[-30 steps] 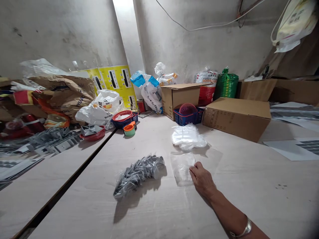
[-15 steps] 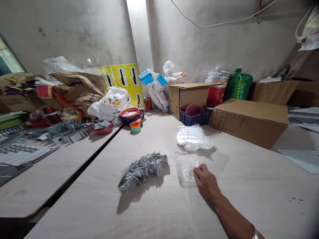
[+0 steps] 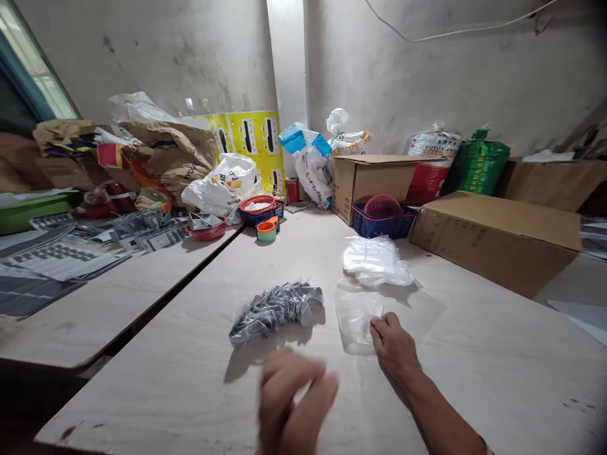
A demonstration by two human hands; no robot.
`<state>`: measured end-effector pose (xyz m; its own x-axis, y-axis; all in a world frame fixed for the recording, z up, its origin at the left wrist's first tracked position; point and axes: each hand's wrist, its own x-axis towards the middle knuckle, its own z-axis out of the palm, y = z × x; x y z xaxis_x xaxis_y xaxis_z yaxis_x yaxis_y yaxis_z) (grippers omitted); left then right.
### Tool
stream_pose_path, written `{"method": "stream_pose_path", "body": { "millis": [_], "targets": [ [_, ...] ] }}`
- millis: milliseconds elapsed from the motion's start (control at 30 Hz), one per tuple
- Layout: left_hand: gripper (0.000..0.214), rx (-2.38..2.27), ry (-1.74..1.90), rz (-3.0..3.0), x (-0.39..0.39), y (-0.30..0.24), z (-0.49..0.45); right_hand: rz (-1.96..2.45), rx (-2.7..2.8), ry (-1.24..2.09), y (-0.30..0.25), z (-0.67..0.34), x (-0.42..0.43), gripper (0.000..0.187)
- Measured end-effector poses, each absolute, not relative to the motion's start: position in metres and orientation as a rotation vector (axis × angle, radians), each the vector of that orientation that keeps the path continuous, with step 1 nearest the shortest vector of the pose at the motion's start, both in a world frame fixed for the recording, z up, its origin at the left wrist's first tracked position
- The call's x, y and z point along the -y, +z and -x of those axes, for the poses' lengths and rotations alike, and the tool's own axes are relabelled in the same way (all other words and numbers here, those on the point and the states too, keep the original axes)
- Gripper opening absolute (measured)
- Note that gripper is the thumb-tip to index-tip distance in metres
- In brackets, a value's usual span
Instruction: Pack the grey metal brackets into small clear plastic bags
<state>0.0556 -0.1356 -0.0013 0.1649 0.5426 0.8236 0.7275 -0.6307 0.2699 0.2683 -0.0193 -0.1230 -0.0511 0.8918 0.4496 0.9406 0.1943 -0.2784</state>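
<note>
My right hand [image 3: 393,344] rests on the table with its fingers curled, pinching the near edge of a flat clear plastic bag [image 3: 355,316]. My left hand [image 3: 291,404] is raised in the foreground, blurred by motion, fingers loosely bent and nothing visible in them. A bundle of grey packets [image 3: 275,309] wrapped in clear plastic lies just beyond the left hand. A pile of clear plastic bags [image 3: 377,262] sits behind the flat one.
A closed cardboard box [image 3: 497,237] stands at the right, an open carton [image 3: 367,180] and a blue basket [image 3: 379,221] behind. Red and blue baskets [image 3: 256,212], an orange-green cup [image 3: 266,230], sacks and printed sheets [image 3: 61,259] crowd the left. A dark gap [image 3: 156,309] splits the tabletops.
My left hand has come up into view at the bottom. The view has swung left. My right hand stays on the flat bag's edge.
</note>
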Motion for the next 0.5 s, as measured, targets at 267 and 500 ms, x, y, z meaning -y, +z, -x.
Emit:
{"method": "stream_pose_path", "body": {
  "millis": [267,500],
  "targets": [
    [0.045,1.579,-0.692,2.393,0.084,-0.063,-0.064,1.699,1.97,-0.132,-0.129,-0.273,0.017,0.029],
    [0.068,1.843,-0.516,2.321,0.076,-0.08,-0.066,1.703,1.964,-0.12,-0.131,-0.275,0.016,0.029]
  ]
}}
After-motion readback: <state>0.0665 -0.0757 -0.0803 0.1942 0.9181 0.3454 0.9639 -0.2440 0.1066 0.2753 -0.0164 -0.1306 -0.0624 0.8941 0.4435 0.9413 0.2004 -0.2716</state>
